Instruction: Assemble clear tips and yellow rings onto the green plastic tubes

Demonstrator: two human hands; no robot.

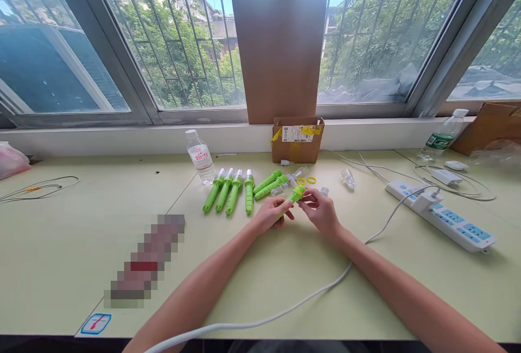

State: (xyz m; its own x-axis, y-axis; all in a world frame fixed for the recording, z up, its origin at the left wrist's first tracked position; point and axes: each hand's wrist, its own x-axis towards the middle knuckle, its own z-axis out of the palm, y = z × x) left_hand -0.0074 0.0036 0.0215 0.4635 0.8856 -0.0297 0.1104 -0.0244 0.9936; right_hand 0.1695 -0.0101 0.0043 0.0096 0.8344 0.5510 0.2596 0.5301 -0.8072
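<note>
My left hand (271,214) is closed around a green tube (296,194), which tilts up to the right. The fingers of my right hand (321,212) pinch at the tube's wide upper end; any small part between them is hidden. Just beyond my hands lie two loose green tubes (268,182), two yellow rings (306,181) and some clear plastic caps (299,174). Left of these, several green tubes with clear caps (234,193) lie in a row. Another clear cap (348,179) rests farther right.
A water bottle (201,157) and a small cardboard box (298,144) stand at the back. On the right are a white power strip (443,217), cables and another bottle (443,136). A white cable (285,315) crosses under my right forearm. A blurred-out object (146,260) lies left.
</note>
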